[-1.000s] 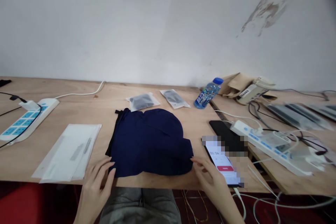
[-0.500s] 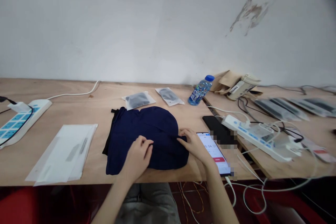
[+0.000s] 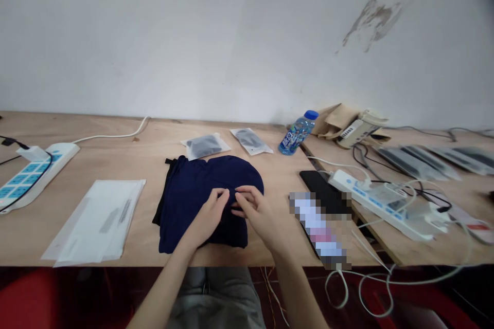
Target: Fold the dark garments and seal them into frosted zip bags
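A folded navy-blue cloth garment [image 3: 200, 180] lies on the wooden table in front of me, with a black edge and a small black loop showing at its left side. My left hand [image 3: 211, 212] is on top of the cloth, its thumb and fingers pinched together near the middle. Just to the right, my right hand [image 3: 259, 214] has its fingers bent round the folded-over right part of the cloth. The two sets of fingertips nearly meet. The cloth between and beneath them is partly hidden.
White plastic bags [image 3: 102, 221] lie to the left, near a power strip [image 3: 36, 175]. Two small packets [image 3: 206, 145] and a drink bottle [image 3: 298, 133] stand behind the garment. On the right are a lit phone [image 3: 318, 231], a black phone-like slab [image 3: 324, 190] and another power strip [image 3: 380, 205] with cables.
My right hand has moved left, bringing the garment's right part inward over the rest, so the garment is narrower. My left hand has shifted slightly up and right.
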Demonstrator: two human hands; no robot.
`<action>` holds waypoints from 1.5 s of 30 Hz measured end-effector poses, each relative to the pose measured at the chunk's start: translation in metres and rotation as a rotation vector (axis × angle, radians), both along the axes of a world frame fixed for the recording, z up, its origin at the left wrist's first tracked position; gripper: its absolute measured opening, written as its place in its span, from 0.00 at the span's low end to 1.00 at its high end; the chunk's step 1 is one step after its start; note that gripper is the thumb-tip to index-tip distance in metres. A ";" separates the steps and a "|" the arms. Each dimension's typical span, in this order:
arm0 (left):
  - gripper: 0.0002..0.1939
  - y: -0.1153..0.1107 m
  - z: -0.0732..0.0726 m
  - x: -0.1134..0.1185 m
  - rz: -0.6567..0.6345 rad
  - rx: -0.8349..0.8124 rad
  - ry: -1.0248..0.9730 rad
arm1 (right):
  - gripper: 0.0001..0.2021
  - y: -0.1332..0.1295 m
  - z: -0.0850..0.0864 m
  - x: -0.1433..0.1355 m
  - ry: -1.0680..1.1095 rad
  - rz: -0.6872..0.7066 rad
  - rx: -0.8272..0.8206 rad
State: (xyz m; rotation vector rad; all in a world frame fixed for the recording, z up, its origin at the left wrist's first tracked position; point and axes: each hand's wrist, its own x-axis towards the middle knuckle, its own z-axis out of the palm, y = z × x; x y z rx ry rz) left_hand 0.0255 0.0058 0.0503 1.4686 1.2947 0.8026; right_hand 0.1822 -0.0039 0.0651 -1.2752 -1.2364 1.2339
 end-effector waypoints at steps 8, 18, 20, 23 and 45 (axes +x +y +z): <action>0.17 0.010 -0.022 -0.039 0.285 0.283 0.287 | 0.17 -0.014 -0.034 0.003 -0.139 -0.183 0.054; 0.20 0.023 0.006 0.031 -0.026 0.226 0.760 | 0.15 -0.042 -0.077 -0.007 -0.744 -0.361 0.104; 0.18 0.030 0.010 0.044 -0.082 0.191 0.830 | 0.14 -0.037 -0.076 -0.007 -0.770 -0.338 0.090; 0.10 0.035 0.016 0.053 -0.121 0.193 0.836 | 0.12 -0.033 -0.075 -0.005 -0.742 -0.300 0.098; 0.15 0.037 0.023 -0.077 -0.127 -0.032 -0.032 | 0.18 -0.063 -0.035 -0.068 -0.865 -0.186 0.631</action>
